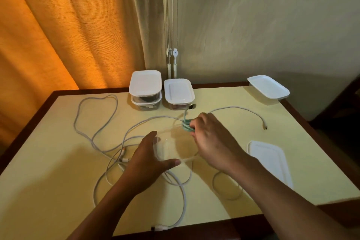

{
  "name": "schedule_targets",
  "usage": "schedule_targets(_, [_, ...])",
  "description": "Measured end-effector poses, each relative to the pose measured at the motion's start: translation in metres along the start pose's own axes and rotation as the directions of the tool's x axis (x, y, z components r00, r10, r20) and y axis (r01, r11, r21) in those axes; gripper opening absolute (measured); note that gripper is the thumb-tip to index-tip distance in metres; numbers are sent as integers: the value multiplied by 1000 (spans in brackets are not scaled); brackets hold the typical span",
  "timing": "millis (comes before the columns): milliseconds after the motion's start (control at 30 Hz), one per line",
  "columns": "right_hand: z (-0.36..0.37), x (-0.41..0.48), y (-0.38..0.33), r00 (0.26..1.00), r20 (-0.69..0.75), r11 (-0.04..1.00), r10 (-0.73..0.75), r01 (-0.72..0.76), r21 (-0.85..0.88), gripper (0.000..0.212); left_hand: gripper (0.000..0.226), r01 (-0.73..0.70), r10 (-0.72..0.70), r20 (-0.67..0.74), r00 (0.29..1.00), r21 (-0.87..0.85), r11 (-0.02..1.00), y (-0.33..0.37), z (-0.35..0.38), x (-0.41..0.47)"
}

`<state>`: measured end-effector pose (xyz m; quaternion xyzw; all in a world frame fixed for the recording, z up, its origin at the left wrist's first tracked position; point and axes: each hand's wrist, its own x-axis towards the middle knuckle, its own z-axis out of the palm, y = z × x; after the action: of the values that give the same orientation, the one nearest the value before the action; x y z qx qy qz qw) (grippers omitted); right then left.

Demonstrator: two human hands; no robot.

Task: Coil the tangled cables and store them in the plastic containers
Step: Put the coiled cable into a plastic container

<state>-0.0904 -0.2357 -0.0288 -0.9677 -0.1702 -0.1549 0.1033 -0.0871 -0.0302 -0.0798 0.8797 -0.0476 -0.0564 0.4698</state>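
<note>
I see my right hand (209, 136) pinching a coiled teal cable (186, 125) at the far rim of an open clear tub (171, 150) in the middle of the bench (48, 181). My left hand (150, 160) is spread flat against the tub's near left corner. Its lid (268, 160) lies to the right. White cables (97, 134) sprawl loose around it. At the back, a lidded tub (145, 84) sits on a second tub (146, 103) holding dark and white cable. The third tub (179, 91) beside them holds something dark. I cannot tell what the corner tub (267, 87) holds.
</note>
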Motion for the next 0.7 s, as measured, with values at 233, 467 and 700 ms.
schedule_targets(233, [22,-3,-16,965,202,983,-164,178,-50,16,111,-44,42,22,999,74,996,5,-5,-2])
schedule_targets(467, [14,16,-7,871,484,955,-85,-67,288,17,114,-100,94,71,993,96,990,4,-9,-3])
schedule_targets(700, [-1,25,6,792,609,948,-37,-166,273,27,32,-205,211,-18,977,173,963,3,-10,0])
